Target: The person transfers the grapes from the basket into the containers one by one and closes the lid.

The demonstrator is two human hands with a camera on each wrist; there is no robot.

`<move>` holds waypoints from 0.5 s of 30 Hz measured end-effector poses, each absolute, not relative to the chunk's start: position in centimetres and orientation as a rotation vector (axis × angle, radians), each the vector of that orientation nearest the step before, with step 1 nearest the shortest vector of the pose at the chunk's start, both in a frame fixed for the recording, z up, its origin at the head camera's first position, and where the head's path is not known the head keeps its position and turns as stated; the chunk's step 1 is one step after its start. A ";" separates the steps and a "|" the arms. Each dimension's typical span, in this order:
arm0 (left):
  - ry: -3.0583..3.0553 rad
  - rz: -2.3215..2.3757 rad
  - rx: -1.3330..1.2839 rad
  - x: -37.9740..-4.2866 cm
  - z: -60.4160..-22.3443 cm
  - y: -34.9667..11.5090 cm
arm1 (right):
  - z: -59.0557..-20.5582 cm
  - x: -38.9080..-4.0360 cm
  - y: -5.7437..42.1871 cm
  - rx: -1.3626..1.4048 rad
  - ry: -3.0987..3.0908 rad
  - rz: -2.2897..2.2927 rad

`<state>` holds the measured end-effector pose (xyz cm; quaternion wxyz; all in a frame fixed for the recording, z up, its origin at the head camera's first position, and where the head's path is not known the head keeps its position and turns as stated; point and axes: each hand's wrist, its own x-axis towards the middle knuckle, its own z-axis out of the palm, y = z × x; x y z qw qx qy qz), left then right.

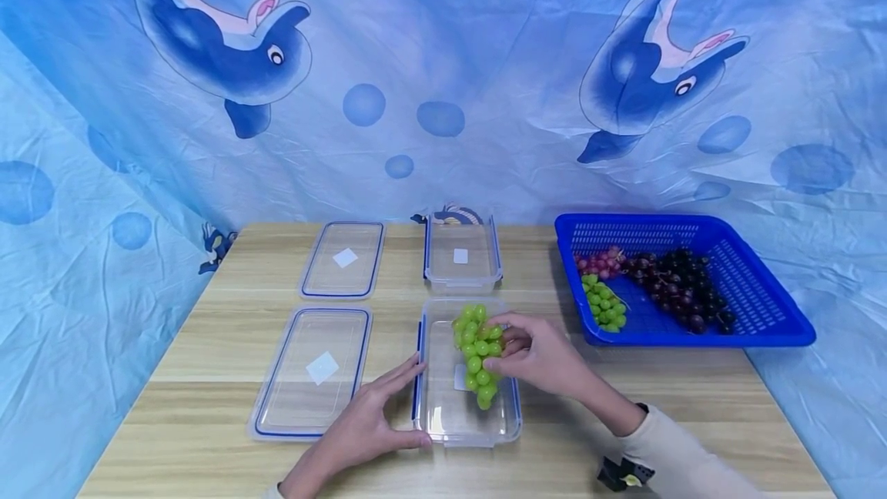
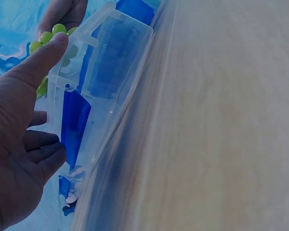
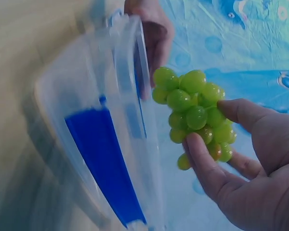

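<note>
My right hand (image 1: pixel 543 353) pinches a bunch of green grapes (image 1: pixel 478 353) between thumb and fingers. The bunch hangs over a clear plastic container (image 1: pixel 436 406) with blue clips, whose top stands uncovered. In the right wrist view, the grapes (image 3: pixel 195 113) are above the container's rim, with thumb and fingers on either side of the bunch. My left hand (image 1: pixel 367 418) rests at the container's left side, its fingers extended along the wall and the thumb at the near left corner. The left wrist view has that thumb (image 2: pixel 43 57) laid along the rim.
Behind stands a second clear container (image 1: pixel 460 272). Two clear lids with blue seals, a near one (image 1: pixel 298 406) and a far one (image 1: pixel 353 237), lie on the left. A blue basket (image 1: pixel 769 283) at right holds red, green and dark grapes. A printed blue curtain (image 1: pixel 499 168) hangs behind the table.
</note>
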<state>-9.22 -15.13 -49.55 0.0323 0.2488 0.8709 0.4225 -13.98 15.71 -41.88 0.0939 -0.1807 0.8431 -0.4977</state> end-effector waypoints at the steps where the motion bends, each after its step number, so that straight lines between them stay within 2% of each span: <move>1: 2.682 1.301 0.767 -9.2 -49.5 -15.1 | -42.1 -13.9 15.5 -0.534 2.490 -1.471; 15: 2.665 1.311 0.770 -9.3 -49.5 -15.1 | -44.0 -13.1 12.6 -0.541 2.498 -1.345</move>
